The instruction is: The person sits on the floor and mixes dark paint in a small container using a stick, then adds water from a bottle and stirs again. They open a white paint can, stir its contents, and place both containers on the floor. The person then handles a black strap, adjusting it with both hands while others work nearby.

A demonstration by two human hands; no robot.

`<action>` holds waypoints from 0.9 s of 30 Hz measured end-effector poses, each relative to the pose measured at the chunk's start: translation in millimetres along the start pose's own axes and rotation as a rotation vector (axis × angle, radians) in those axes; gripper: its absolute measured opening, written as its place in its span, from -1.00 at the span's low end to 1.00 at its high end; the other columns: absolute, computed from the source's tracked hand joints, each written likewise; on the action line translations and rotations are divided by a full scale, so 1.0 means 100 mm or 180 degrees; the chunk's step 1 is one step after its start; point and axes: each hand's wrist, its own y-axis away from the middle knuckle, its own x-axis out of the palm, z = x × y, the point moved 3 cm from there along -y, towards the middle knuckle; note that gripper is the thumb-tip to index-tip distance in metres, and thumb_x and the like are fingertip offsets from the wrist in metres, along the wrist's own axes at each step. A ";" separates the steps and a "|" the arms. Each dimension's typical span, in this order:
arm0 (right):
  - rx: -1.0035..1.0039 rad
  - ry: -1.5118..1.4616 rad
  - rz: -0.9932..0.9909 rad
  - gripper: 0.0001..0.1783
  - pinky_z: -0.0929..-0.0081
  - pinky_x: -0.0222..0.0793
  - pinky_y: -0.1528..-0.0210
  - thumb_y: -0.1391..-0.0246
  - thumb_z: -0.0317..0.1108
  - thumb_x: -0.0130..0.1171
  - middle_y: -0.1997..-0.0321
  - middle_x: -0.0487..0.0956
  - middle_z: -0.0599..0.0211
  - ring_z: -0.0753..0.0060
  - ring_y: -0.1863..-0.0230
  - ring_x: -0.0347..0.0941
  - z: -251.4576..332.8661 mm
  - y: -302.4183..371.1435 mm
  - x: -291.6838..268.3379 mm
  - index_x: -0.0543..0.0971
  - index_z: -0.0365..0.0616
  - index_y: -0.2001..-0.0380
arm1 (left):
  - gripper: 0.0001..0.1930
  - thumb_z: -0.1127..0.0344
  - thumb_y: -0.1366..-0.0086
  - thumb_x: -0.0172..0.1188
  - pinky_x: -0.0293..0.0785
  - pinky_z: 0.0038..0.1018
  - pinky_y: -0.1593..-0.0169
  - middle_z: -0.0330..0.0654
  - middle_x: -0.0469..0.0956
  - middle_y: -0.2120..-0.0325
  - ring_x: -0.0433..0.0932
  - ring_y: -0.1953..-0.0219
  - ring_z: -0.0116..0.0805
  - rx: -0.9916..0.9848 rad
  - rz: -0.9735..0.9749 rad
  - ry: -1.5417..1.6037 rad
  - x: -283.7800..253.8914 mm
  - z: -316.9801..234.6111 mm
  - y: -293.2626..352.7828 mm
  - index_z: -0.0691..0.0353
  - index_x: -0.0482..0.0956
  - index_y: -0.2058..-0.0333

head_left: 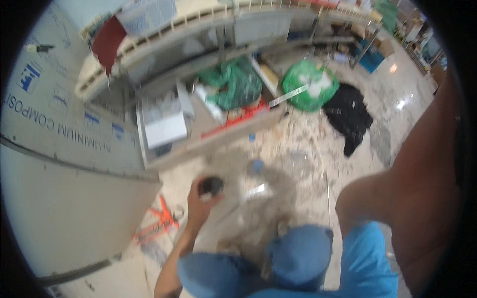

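Observation:
My left hand [199,202] reaches low over the floor, its fingers closed round a small, dark, rounded object [212,186]. Blur hides just what kind of object it is. To the left of that hand, an orange caulking gun [163,217] lies on the floor beside the panel. A blue round piece [257,165] is on the floor ahead and to the right of the hand. My right arm [397,198] is bent up close along the right edge, and its hand is outside the picture.
Ahead stands a shallow tray-like box [218,141] with a green bag [231,84], white pieces and red strips. A green-and-white bundle [309,87] and black cloth [350,116] lie right of it. A large printed panel [74,198] stands at left, below a long slatted shelf [198,20].

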 end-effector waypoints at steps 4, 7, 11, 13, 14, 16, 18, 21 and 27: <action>0.0393 0.0784 -0.0354 -0.14 0.19 0.44 -0.28 -0.14 -0.24 0.37 -0.35 0.50 0.02 0.12 -0.20 0.55 -0.29 0.04 -0.49 0.28 -0.18 -0.46 | -0.25 0.41 -0.05 0.64 0.58 -0.37 -0.14 -0.09 0.69 0.03 0.69 0.00 -0.31 0.0109 0.0015 0.0053 -0.07 0.03 0.05 0.31 0.46 -0.20; 0.0815 0.1428 -0.0559 -0.15 0.19 0.44 -0.27 -0.15 -0.26 0.36 -0.34 0.51 0.02 0.12 -0.20 0.55 -0.64 0.07 -0.96 0.28 -0.18 -0.46 | -0.26 0.44 -0.03 0.65 0.57 -0.32 -0.19 -0.10 0.67 0.00 0.66 -0.05 -0.31 -0.0012 0.0193 0.0224 -0.06 0.03 0.03 0.31 0.47 -0.18; 0.1487 0.2043 -0.0776 -0.17 0.20 0.45 -0.26 -0.16 -0.27 0.35 -0.33 0.52 0.02 0.12 -0.20 0.55 -1.16 0.05 -1.71 0.28 -0.18 -0.45 | -0.20 0.32 0.02 0.71 0.58 -0.34 -0.16 -0.11 0.69 0.03 0.67 -0.01 -0.32 -0.0159 0.0024 0.0147 -0.02 -0.19 -0.02 0.26 0.48 -0.18; 0.1706 0.2304 -0.0874 -0.17 0.20 0.45 -0.26 -0.16 -0.28 0.34 -0.32 0.52 0.02 0.11 -0.20 0.55 -1.31 0.05 -2.05 0.28 -0.18 -0.45 | -0.23 0.32 -0.02 0.69 0.58 -0.33 -0.15 -0.10 0.68 0.02 0.67 -0.02 -0.31 -0.0032 0.0140 0.0201 0.01 -0.35 -0.10 0.25 0.48 -0.19; 0.1808 0.2370 -0.0912 -0.18 0.20 0.45 -0.26 -0.16 -0.29 0.34 -0.32 0.52 0.02 0.11 -0.20 0.55 -1.40 0.04 -2.19 0.28 -0.18 -0.45 | -0.24 0.33 -0.04 0.68 0.59 -0.32 -0.14 -0.10 0.68 0.01 0.67 -0.02 -0.30 0.0022 0.0185 0.0222 0.02 -0.42 -0.12 0.25 0.48 -0.20; 0.2003 0.2496 -0.0844 -0.19 0.20 0.45 -0.25 -0.17 -0.30 0.33 -0.31 0.53 0.02 0.11 -0.20 0.55 -1.65 -0.07 -2.40 0.28 -0.18 -0.45 | -0.26 0.34 -0.08 0.66 0.60 -0.31 -0.12 -0.09 0.67 0.00 0.66 -0.02 -0.28 0.0001 0.0237 0.0276 0.03 -0.49 -0.14 0.24 0.48 -0.21; 0.2025 0.2700 -0.0764 -0.19 0.21 0.45 -0.25 -0.17 -0.31 0.33 -0.31 0.53 0.02 0.11 -0.20 0.55 -1.84 -0.11 -2.58 0.28 -0.17 -0.45 | -0.28 0.34 -0.12 0.64 0.60 -0.30 -0.10 -0.07 0.66 -0.02 0.66 -0.03 -0.27 -0.0030 0.0320 0.0370 0.02 -0.48 -0.14 0.23 0.49 -0.22; 0.2122 0.2856 -0.0433 -0.21 0.21 0.46 -0.24 -0.17 -0.32 0.32 -0.30 0.54 0.02 0.11 -0.20 0.56 -2.23 -0.30 -2.67 0.28 -0.17 -0.44 | -0.32 0.35 -0.17 0.61 0.61 -0.28 -0.07 -0.06 0.65 -0.04 0.65 -0.04 -0.24 -0.0113 0.0325 0.0621 0.03 -0.38 -0.02 0.21 0.49 -0.24; 0.1957 0.3159 -0.0389 -0.23 0.22 0.46 -0.23 -0.19 -0.34 0.30 -0.28 0.55 0.02 0.11 -0.20 0.56 -2.34 -0.42 -2.36 0.29 -0.17 -0.44 | -0.20 0.38 0.01 0.70 0.59 -0.34 -0.17 -0.11 0.68 0.01 0.68 -0.02 -0.31 -0.0108 0.0074 -0.0444 0.07 0.02 -0.10 0.26 0.46 -0.19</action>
